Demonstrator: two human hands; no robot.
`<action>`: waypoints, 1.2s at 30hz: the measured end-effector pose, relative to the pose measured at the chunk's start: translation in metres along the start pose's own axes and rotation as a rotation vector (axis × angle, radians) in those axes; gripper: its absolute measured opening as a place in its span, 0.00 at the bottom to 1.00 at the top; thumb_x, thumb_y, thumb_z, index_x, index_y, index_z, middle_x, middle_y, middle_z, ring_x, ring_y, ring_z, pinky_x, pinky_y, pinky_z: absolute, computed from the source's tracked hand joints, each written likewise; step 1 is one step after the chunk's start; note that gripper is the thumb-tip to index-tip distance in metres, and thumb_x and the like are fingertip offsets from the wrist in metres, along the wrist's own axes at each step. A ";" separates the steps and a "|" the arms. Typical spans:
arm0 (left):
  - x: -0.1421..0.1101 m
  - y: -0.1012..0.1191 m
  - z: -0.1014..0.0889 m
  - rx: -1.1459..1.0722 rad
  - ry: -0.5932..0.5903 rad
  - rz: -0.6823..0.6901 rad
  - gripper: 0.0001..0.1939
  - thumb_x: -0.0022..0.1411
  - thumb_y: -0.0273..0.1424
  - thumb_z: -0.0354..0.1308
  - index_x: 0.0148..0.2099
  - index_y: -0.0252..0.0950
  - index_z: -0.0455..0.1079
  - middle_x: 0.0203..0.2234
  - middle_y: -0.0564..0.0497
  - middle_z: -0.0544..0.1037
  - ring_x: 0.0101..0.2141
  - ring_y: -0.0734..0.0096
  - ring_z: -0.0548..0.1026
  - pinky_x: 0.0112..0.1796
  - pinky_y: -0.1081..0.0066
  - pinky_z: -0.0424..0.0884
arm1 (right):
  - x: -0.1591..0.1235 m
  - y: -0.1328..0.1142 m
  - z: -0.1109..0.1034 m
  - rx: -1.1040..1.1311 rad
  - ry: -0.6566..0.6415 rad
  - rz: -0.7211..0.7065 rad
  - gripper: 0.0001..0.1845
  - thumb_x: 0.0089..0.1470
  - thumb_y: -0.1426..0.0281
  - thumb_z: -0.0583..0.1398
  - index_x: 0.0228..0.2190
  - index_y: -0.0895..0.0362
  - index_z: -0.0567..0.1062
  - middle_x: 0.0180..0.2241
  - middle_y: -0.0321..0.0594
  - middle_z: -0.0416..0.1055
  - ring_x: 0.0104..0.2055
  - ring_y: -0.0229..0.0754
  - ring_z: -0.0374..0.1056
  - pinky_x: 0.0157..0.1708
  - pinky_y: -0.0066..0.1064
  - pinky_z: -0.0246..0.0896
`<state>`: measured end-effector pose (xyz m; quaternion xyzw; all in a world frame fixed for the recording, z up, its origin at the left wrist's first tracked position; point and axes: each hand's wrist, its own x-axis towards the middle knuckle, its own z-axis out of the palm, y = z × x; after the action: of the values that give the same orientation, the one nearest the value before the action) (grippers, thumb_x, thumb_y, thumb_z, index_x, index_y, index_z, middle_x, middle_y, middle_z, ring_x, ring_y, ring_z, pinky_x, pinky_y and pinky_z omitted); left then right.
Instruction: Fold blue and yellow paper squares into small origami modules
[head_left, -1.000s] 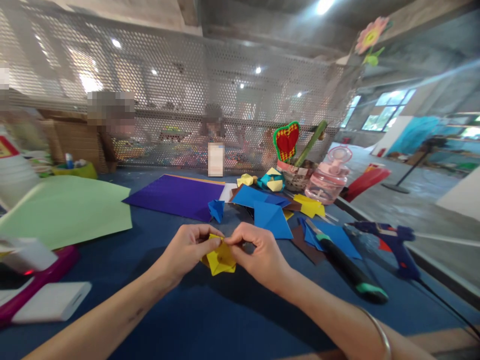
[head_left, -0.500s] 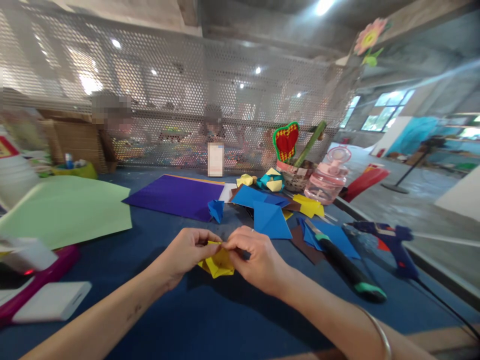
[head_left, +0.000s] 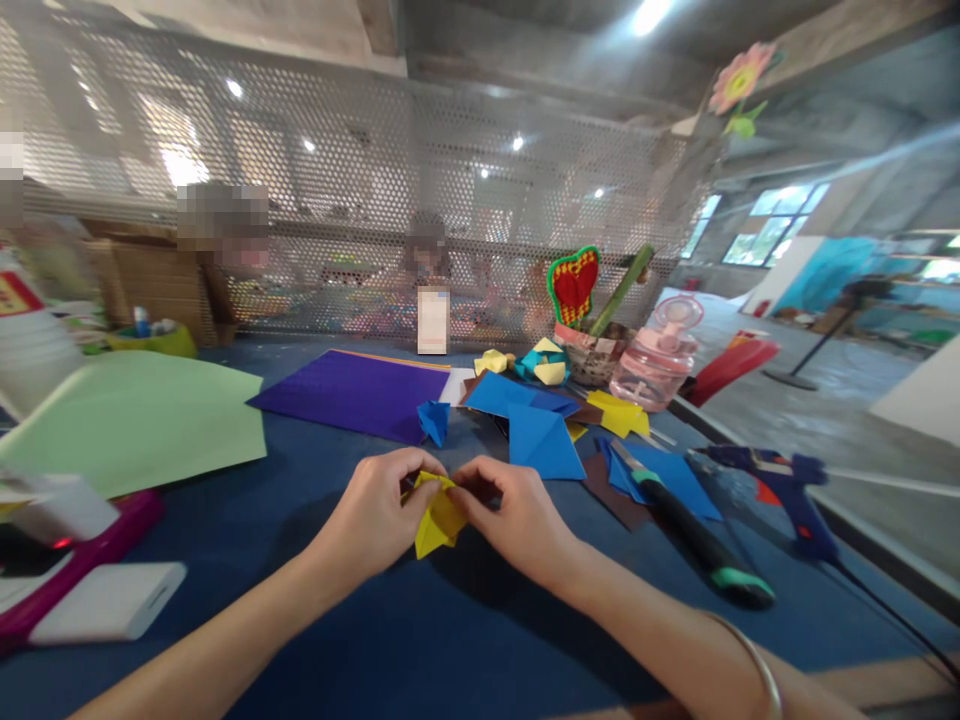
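Between my two hands, above the blue tabletop (head_left: 360, 640), is a folded piece of yellow paper (head_left: 437, 525) with pointed corners. My left hand (head_left: 382, 505) pinches its upper left side between thumb and fingers. On the other side, my right hand (head_left: 510, 510) grips the upper right edge, its fingertips close to those of the left. The fingers cover the paper's top part. Just beyond them stands a small folded blue paper piece (head_left: 433, 423). Blue paper squares (head_left: 546, 440) lie past my right hand, and a purple sheet (head_left: 360, 392) lies farther back.
At right are a utility knife (head_left: 694, 530) and a blue glue gun (head_left: 795, 490) with its cable. A pink bottle (head_left: 654, 360) and a basket (head_left: 591, 350) stand behind. To the left lie a green sheet (head_left: 142, 420) and a white power bank (head_left: 109, 600). A perforated screen (head_left: 322, 180) borders the back.
The yellow paper has been tilted and turned between my fingers, one corner now pointing down toward me. My left hand has shifted slightly right, and both hands keep hold of it.
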<state>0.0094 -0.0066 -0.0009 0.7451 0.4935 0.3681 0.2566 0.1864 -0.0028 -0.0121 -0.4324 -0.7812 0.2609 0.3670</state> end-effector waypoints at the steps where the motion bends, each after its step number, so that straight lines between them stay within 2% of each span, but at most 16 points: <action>1: -0.001 0.002 0.000 0.013 0.010 0.022 0.07 0.59 0.28 0.53 0.34 0.38 0.73 0.29 0.52 0.78 0.30 0.70 0.74 0.32 0.72 0.66 | 0.000 0.000 0.000 -0.004 0.000 0.010 0.05 0.55 0.69 0.58 0.30 0.56 0.74 0.26 0.35 0.74 0.28 0.37 0.69 0.27 0.25 0.61; 7: -0.004 0.003 0.004 0.066 0.015 0.102 0.08 0.60 0.26 0.51 0.34 0.38 0.71 0.29 0.52 0.77 0.30 0.71 0.73 0.32 0.72 0.65 | -0.001 -0.002 0.000 -0.033 0.006 -0.008 0.04 0.53 0.73 0.58 0.27 0.56 0.72 0.24 0.33 0.71 0.26 0.35 0.67 0.26 0.24 0.57; 14: -0.001 0.001 0.005 0.075 -0.028 0.055 0.05 0.58 0.25 0.54 0.32 0.38 0.70 0.27 0.54 0.76 0.29 0.72 0.72 0.31 0.73 0.63 | -0.001 -0.002 0.000 -0.144 0.032 -0.103 0.07 0.47 0.79 0.58 0.23 0.56 0.68 0.23 0.32 0.68 0.26 0.35 0.63 0.26 0.25 0.54; 16: -0.001 -0.001 0.006 0.104 -0.018 0.072 0.06 0.58 0.24 0.53 0.31 0.38 0.68 0.26 0.55 0.74 0.29 0.73 0.71 0.31 0.73 0.62 | -0.002 -0.001 0.001 -0.178 0.034 -0.133 0.07 0.47 0.79 0.58 0.23 0.56 0.67 0.24 0.33 0.68 0.27 0.36 0.64 0.27 0.26 0.54; 21: -0.004 -0.004 0.012 0.221 0.002 0.229 0.09 0.59 0.20 0.46 0.32 0.38 0.62 0.27 0.53 0.70 0.30 0.71 0.69 0.32 0.71 0.61 | -0.003 -0.002 0.004 -0.246 0.045 -0.178 0.09 0.48 0.79 0.57 0.24 0.55 0.63 0.25 0.35 0.65 0.28 0.38 0.62 0.28 0.28 0.53; 27: -0.010 0.002 0.014 0.330 0.065 0.258 0.10 0.54 0.18 0.46 0.28 0.39 0.55 0.24 0.55 0.64 0.24 0.72 0.64 0.27 0.70 0.57 | -0.009 -0.007 0.003 -0.336 0.042 -0.300 0.09 0.49 0.80 0.54 0.26 0.55 0.62 0.27 0.38 0.64 0.30 0.40 0.61 0.29 0.30 0.54; 30: -0.010 0.003 0.014 0.352 0.094 0.272 0.11 0.54 0.17 0.45 0.29 0.39 0.55 0.25 0.54 0.64 0.25 0.72 0.64 0.27 0.70 0.57 | -0.009 -0.005 0.003 -0.426 0.047 -0.365 0.08 0.52 0.79 0.53 0.27 0.55 0.63 0.28 0.40 0.65 0.32 0.43 0.61 0.32 0.33 0.56; 33: -0.007 0.001 0.015 0.349 0.100 0.266 0.10 0.58 0.18 0.44 0.31 0.39 0.57 0.26 0.54 0.64 0.27 0.71 0.65 0.29 0.70 0.58 | -0.006 -0.003 0.002 -0.443 0.050 -0.317 0.07 0.55 0.78 0.53 0.28 0.56 0.65 0.29 0.41 0.66 0.34 0.44 0.62 0.33 0.33 0.58; 36: -0.005 -0.001 0.015 0.318 0.098 0.255 0.09 0.61 0.20 0.43 0.32 0.39 0.58 0.27 0.54 0.64 0.28 0.72 0.66 0.30 0.71 0.59 | -0.004 -0.002 0.000 -0.370 0.056 -0.270 0.05 0.58 0.76 0.55 0.31 0.56 0.67 0.31 0.41 0.69 0.37 0.43 0.65 0.36 0.32 0.60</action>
<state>0.0194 -0.0114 -0.0123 0.8137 0.4588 0.3512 0.0628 0.1866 -0.0072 -0.0121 -0.3911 -0.8559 0.0495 0.3346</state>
